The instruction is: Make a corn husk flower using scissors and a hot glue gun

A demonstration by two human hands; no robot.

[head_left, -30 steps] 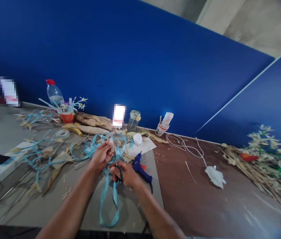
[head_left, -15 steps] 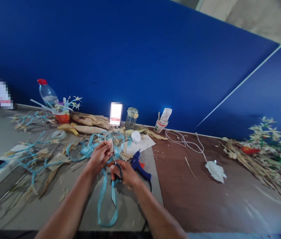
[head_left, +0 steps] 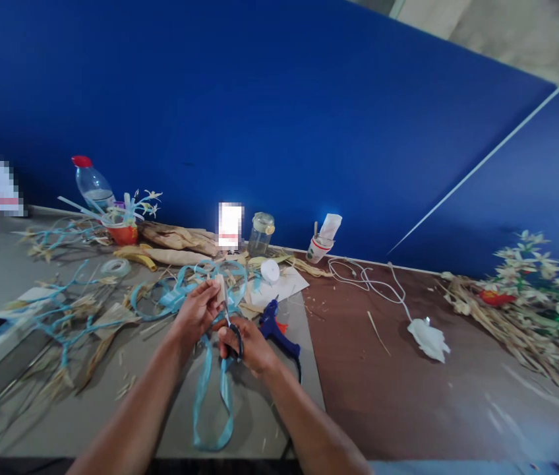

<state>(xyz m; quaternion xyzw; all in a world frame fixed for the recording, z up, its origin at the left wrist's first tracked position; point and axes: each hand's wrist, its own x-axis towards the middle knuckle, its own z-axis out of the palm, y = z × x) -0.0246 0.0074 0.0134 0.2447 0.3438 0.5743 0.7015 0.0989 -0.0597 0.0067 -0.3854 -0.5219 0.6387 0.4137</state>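
Observation:
My left hand pinches a small pale strip of husk above the table, fingers closed on it. My right hand grips black-handled scissors, whose blades point up at the strip. A light blue ribbon hangs in a long loop below both hands and runs toward me. A blue glue gun lies on the grey mat just right of my right hand.
Blue ribbon coils, husk stems and a tape roll litter the mat at left. At the back stand a water bottle, an orange cup, a jar and a paper cup. A white cable and dried flowers lie right.
The scissor blades have dropped lower and closer to the strip in my left hand. The view shifted slightly; both hands stay in nearly the same place.

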